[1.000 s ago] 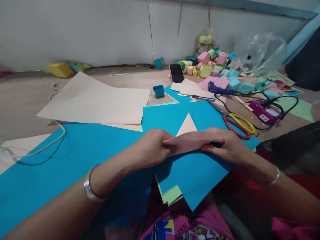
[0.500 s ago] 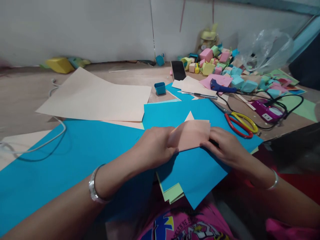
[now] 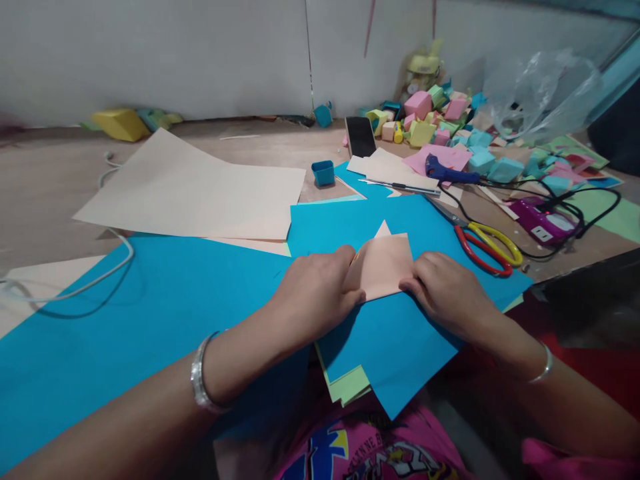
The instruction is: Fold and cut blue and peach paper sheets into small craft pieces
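Note:
Between my hands is a small piece of peach paper (image 3: 384, 267), bent along its near edge. My left hand (image 3: 320, 290) pinches its left end with the thumb in front. At the right end, my right hand (image 3: 443, 287) grips the edge between thumb and curled fingers. Beneath both hands lie blue sheets (image 3: 400, 353), with pale green paper (image 3: 350, 385) showing at the near edge. A small peach point (image 3: 383, 229) sticks out behind the piece; whether it belongs to the same paper I cannot tell.
Scissors (image 3: 490, 250) with red and yellow handles lie to the right, beside a blue glue gun (image 3: 450, 171) and a purple power socket (image 3: 543, 223) with cables. Large peach paper (image 3: 200, 190) covers the left. Several small paper boxes (image 3: 435, 120) are heaped behind, near a phone (image 3: 360, 137).
My right hand has shifted slightly and its fingers now curl more tightly at the peach paper's right edge. The held paper looks narrower between my hands.

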`<state>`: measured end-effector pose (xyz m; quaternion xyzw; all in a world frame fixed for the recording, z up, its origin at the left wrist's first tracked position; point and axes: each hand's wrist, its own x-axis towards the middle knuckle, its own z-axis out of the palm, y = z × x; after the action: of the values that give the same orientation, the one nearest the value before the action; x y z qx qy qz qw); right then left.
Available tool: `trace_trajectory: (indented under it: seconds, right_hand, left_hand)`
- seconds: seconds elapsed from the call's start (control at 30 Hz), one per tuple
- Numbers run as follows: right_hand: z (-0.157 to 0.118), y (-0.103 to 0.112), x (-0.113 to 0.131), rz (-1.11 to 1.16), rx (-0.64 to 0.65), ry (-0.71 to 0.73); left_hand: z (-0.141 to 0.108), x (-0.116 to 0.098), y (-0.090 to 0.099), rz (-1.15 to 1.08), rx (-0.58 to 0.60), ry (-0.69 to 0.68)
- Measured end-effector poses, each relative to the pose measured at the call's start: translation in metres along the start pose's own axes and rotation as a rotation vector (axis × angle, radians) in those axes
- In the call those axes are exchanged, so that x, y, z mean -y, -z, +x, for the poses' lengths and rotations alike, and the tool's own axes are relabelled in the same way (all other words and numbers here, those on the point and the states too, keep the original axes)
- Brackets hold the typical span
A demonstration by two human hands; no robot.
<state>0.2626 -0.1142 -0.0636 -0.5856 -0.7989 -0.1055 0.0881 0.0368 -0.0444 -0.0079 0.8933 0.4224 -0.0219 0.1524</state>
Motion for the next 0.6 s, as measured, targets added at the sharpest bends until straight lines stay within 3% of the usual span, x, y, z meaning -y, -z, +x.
trace_trajectory:
  seconds: [0.27, 0.4, 0.5, 0.6]
  right_hand:
    - [0.0030, -0.0005, 0.0021, -0.018, 0.001, -0.017]
    - [0.0010, -0.0013, 0.0034, -0.015, 0.013, -0.096]
    - [-0.0001, 0.0013, 0.0066, -0.010, -0.060, -0.120]
    - [0.0023, 0.0085, 0.0107, -0.070, -0.127, 0.017]
  left_hand:
    - [-0.0022, -0.0021, -0.0041, 0.095, 0.004, 0.030]
    - [-0.0026, -0.0038, -0.0041, 0.118, 0.014, 0.054]
    - [-0.0038, -0.0058, -0.0049, 0.168, -0.149, 0.051]
    - [-0.0059, -0.0079, -0.0041, 0.231, -0.327, -0.133]
